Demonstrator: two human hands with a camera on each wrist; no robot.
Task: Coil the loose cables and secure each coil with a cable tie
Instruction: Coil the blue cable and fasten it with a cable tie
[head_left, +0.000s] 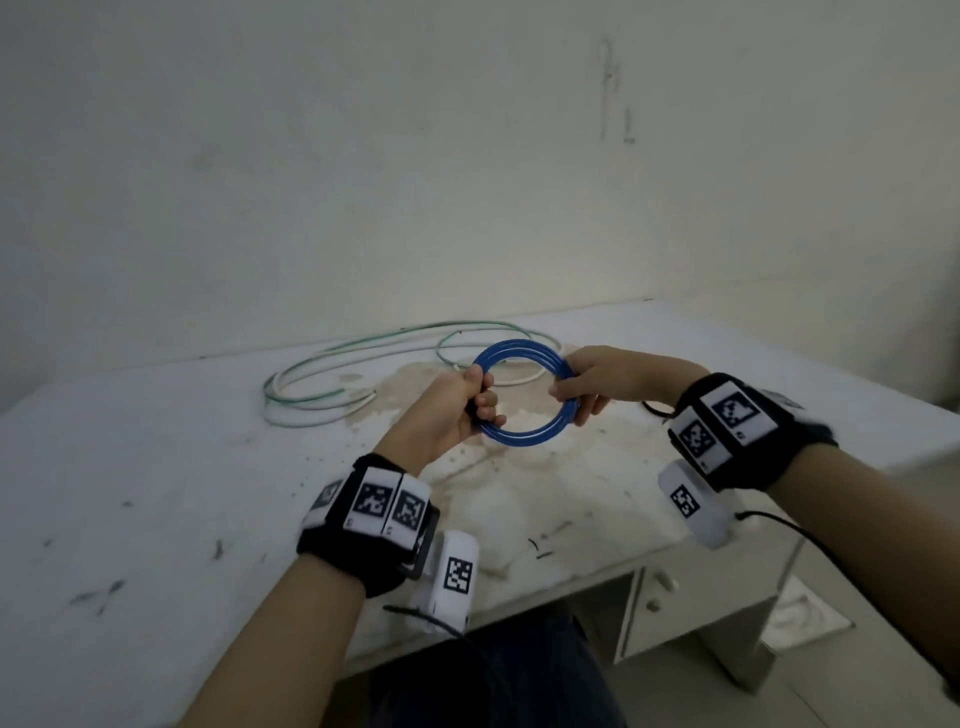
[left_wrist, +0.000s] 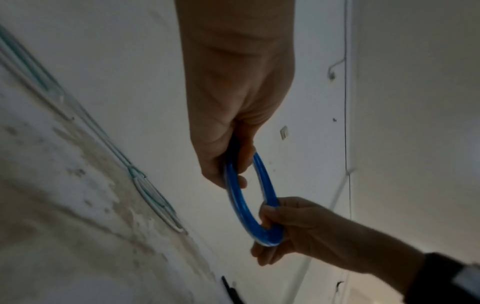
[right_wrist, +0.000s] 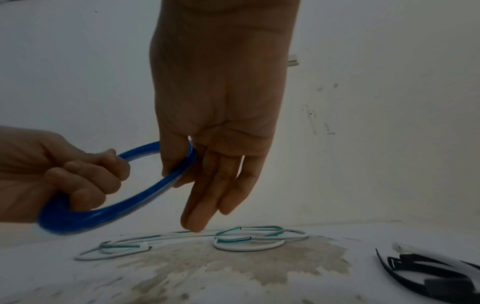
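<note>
A blue cable coil (head_left: 521, 439) hangs in the air above the table, held between both hands. My left hand (head_left: 475, 402) grips its left side in a fist, fingers curled through the ring. My right hand (head_left: 569, 389) pinches the right side between thumb and fingers. In the left wrist view the coil (left_wrist: 242, 207) runs from my left hand (left_wrist: 233, 164) down to my right hand (left_wrist: 270, 224). In the right wrist view the coil (right_wrist: 124, 205) passes between the right thumb and fingers (right_wrist: 182, 170), whose outer fingers point straight down. The left hand (right_wrist: 78, 176) is at left.
Loose green and white cables (head_left: 322, 400) lie in long loops at the back of the worn white table (head_left: 156, 467), near the wall. Black cable ties (right_wrist: 428, 271) lie on the table to the right. A cabinet (head_left: 675, 597) stands under the table's right end.
</note>
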